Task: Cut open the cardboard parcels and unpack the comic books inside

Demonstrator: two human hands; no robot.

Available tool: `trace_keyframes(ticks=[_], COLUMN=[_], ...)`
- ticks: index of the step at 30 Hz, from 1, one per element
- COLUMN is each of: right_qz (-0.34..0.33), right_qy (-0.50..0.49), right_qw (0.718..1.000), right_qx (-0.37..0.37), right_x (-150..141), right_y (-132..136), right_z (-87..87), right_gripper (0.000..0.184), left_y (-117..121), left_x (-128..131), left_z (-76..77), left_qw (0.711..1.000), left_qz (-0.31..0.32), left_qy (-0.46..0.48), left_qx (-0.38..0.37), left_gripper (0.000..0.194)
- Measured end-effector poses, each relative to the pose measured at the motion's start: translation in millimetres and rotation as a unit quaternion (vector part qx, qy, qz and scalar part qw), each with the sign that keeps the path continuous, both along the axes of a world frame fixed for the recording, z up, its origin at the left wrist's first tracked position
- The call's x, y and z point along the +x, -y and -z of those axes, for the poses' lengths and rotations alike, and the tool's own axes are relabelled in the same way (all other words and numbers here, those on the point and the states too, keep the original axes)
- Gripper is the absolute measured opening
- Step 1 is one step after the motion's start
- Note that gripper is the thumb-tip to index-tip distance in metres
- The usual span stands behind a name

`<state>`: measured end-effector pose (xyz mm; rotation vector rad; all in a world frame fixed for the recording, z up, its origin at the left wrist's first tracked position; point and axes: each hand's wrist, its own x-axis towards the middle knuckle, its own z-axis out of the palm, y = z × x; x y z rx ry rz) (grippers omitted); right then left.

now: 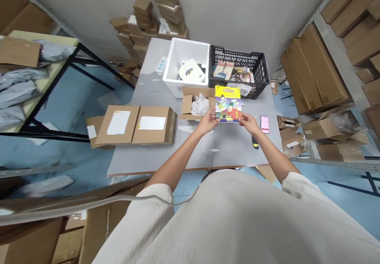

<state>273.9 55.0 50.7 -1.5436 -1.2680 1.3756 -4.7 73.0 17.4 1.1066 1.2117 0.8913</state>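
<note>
A colourful comic-style book (228, 105) with a yellow top and purple cover is held up between my two hands above the grey table (190, 157). My left hand (208, 121) pinches its lower left corner, and my right hand (248, 123) grips the lower right corner. Just behind and to the left stands an open cardboard box (187, 105) with crumpled white paper (200, 105) inside. Behind the book sits a black plastic crate (261, 70) holding several books. Beside the crate is a white foam box (170, 72) with a white book (191, 72) and other items in it.
Two closed cardboard boxes with white labels (118, 123) lie at the table's left. A phone (264, 124) and a black-and-yellow cutter (255, 142) lie near my right hand. Box stacks (166, 2) rise behind; shelves with cartons (314, 70) stand right, a rack with grey bags (20, 90) left.
</note>
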Motion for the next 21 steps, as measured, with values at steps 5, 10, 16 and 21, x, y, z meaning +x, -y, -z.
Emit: trace_keyframes(ticks=[5, 10, 16, 21], right_qz=[-0.024, -0.043, -0.030, -0.005], right_qy=[-0.006, -0.021, -0.013, -0.029], right_qw=[1.000, 0.999, 0.999, 0.999], right_qx=[0.008, 0.015, 0.017, 0.035], right_x=[-54, -108, -157, -184], right_y=[-28, -62, -102, -144], right_z=[0.6, 3.3, 8.9, 14.2], right_gripper=[0.050, 0.049, 0.036, 0.038], left_y=[-11, -29, -60, -105], left_x=[-52, -99, -137, -158], left_z=[-0.6, -1.7, -5.0, -5.4], left_qw=[0.998, 0.993, 0.987, 0.984], left_qz=[-0.062, -0.115, -0.160, -0.174], left_qy=[0.008, 0.031, -0.003, 0.013], left_qx=[-0.015, -0.013, -0.024, -0.021], left_gripper=[0.072, 0.052, 0.043, 0.048])
